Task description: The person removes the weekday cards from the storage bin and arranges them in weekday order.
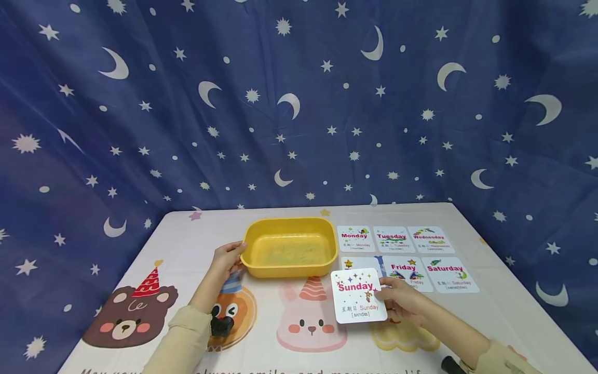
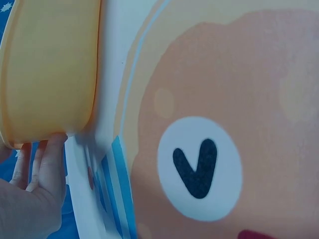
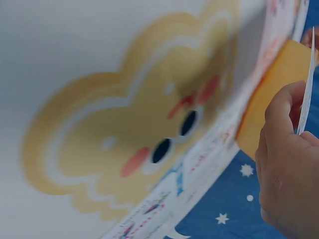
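My left hand [image 1: 228, 258] grips the left end of a yellow plastic tub [image 1: 289, 271], thumb at the rim and fingers against the outer wall in the left wrist view. The tub looks empty. My right hand [image 1: 404, 300] pinches the right edge of a white "Sunday" card [image 1: 358, 297], its printed face toward the head camera. In the right wrist view the card [image 3: 308, 94] shows edge-on between thumb and fingers. Behind it, a card [image 1: 357, 263] in the lower row is partly covered, its word hidden.
Monday [image 1: 356, 243], Tuesday [image 1: 393, 244] and Wednesday [image 1: 431, 244] cards lie in the back row, right of the tub. Friday [image 1: 411, 280] and Saturday [image 1: 450, 280] cards lie in front of them. The tablecloth [image 1: 187, 236] has cartoon animals; a starry blue curtain [image 1: 299, 104] hangs behind.
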The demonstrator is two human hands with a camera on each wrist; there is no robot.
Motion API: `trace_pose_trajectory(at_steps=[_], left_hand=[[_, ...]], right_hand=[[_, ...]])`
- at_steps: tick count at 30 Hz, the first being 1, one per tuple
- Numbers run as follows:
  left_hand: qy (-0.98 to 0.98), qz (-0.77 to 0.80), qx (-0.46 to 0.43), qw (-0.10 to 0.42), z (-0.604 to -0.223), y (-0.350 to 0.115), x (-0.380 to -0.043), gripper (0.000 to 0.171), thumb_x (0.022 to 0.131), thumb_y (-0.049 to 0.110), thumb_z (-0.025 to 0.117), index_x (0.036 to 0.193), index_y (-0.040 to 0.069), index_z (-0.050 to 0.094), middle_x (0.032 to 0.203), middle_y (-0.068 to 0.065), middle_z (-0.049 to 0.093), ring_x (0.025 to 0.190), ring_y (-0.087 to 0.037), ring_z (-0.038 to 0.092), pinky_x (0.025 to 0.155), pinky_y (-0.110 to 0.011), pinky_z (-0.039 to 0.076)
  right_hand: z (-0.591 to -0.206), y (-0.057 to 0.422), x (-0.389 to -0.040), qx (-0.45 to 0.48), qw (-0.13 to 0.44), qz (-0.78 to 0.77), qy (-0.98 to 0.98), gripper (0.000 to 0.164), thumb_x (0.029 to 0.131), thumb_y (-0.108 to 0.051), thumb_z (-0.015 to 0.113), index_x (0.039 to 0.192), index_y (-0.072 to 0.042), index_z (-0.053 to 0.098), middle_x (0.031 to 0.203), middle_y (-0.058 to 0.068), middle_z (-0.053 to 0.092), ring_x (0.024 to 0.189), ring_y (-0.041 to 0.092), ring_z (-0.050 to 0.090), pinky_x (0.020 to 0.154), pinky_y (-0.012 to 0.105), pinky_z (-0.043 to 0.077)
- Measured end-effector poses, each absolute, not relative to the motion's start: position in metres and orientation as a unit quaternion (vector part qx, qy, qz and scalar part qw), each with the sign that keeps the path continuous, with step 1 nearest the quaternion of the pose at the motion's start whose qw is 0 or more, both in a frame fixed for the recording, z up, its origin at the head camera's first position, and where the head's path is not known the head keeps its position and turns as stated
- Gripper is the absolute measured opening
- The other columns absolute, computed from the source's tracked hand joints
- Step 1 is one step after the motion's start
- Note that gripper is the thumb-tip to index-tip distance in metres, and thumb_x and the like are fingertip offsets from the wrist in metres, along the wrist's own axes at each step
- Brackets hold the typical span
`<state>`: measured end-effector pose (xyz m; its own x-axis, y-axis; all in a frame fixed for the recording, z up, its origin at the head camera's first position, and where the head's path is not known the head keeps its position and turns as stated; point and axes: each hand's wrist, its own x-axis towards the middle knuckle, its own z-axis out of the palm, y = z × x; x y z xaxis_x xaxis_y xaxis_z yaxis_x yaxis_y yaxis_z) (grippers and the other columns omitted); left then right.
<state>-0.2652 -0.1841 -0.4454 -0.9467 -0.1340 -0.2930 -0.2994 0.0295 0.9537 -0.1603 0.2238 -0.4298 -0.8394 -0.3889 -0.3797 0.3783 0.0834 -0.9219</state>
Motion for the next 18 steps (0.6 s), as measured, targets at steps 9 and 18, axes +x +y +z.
trace_pose_trajectory(at_steps=[9,18], left_hand=[[0.71,0.682,-0.162,0.07,-0.444,-0.185,-0.265,0.048,0.094,0.018,0.058,0.135,-0.005,0.045,0.112,-0.017,0.06,0.065,-0.005,0.064,0.058,-0.02,0.057],[0.713,0.679,-0.16,0.068,-0.445,-0.185,-0.265,0.048,0.094,0.018,0.057,0.135,-0.005,0.045,0.11,-0.016,0.06,0.064,-0.005,0.062,0.059,-0.019,0.056]], right_hand=[[-0.443,0.234,-0.147,0.025,0.293,-0.653,0.698,0.035,0.091,-0.005,0.051,0.121,0.01,0.041,0.088,0.001,0.069,0.078,0.016,0.069,0.073,0.033,0.059],[-0.456,0.239,-0.147,0.092,0.232,-0.575,0.779,0.024,0.087,-0.002,0.054,0.108,0.007,0.049,0.083,0.004,0.067,0.069,0.016,0.066,0.064,0.029,0.057]])
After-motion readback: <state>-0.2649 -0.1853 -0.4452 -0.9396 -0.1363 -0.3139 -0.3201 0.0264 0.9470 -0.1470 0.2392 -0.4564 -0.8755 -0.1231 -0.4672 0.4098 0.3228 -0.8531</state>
